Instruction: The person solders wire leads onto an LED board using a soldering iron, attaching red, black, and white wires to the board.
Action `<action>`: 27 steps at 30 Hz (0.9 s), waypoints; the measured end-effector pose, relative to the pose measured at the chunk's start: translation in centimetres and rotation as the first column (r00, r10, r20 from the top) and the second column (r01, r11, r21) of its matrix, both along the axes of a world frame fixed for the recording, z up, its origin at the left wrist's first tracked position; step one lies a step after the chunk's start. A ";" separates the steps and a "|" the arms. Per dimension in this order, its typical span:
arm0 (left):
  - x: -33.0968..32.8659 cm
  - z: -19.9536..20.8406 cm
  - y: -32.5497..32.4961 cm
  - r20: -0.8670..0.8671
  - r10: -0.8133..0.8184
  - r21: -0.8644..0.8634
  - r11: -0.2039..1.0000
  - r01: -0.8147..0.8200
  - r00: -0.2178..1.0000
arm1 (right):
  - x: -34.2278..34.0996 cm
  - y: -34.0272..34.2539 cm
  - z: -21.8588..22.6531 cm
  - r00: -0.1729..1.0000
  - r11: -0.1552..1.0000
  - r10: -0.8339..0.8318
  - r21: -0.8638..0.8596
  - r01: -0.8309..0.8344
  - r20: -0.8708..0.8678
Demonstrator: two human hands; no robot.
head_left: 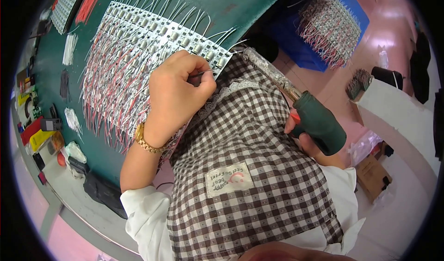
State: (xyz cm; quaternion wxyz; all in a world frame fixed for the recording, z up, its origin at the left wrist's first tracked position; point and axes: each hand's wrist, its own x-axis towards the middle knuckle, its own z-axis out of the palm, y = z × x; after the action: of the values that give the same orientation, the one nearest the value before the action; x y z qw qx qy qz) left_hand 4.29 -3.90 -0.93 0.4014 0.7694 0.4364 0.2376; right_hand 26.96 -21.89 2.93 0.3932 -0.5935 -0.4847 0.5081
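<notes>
A large panel of white circuit boards [159, 28] lies on the green bench, its rows set with small silver parts and bristling with red and white wires. My left hand [173, 87] is over the panel's near right corner, thumb and forefinger pinched on a thin dark wire [202, 72] against the last boards. In my right hand [305, 143] is a soldering gun [320, 122] with a dark green handle and red trigger. Its long, worn metal barrel points up and left, the front end close to the panel's corner. The tip itself is hard to make out.
Bundles of red wires [88, 6], white wires [70, 49], dark wires [64, 85] and shorter white wires [73, 121] lie left on the green bench [231, 2]. Another board panel [67, 4] is far left. A blue bin [296, 50] holding wired boards [330, 29] stands right.
</notes>
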 end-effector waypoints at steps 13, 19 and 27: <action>0.2 0.3 0.1 -0.028 -0.012 -0.058 0.998 0.011 1.000 | -0.3 -1.6 -2.4 0.975 0.953 0.031 0.288 -0.096 0.221; 0.4 0.4 -0.2 -0.031 0.009 -0.050 0.999 -0.011 0.999 | 0.2 -2.1 -2.9 0.970 0.984 0.144 0.078 -0.161 0.194; 0.4 0.3 -0.7 -0.087 0.012 0.052 0.999 -0.008 0.996 | 0.1 -0.8 -2.7 0.921 0.942 0.143 0.235 -0.239 0.363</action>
State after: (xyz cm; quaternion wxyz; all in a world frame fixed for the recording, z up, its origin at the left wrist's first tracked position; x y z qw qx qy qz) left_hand 4.68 -4.62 -0.65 0.3608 0.7869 0.4510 0.2171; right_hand 27.04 -22.74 0.28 0.3298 -0.5614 -0.6673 0.3616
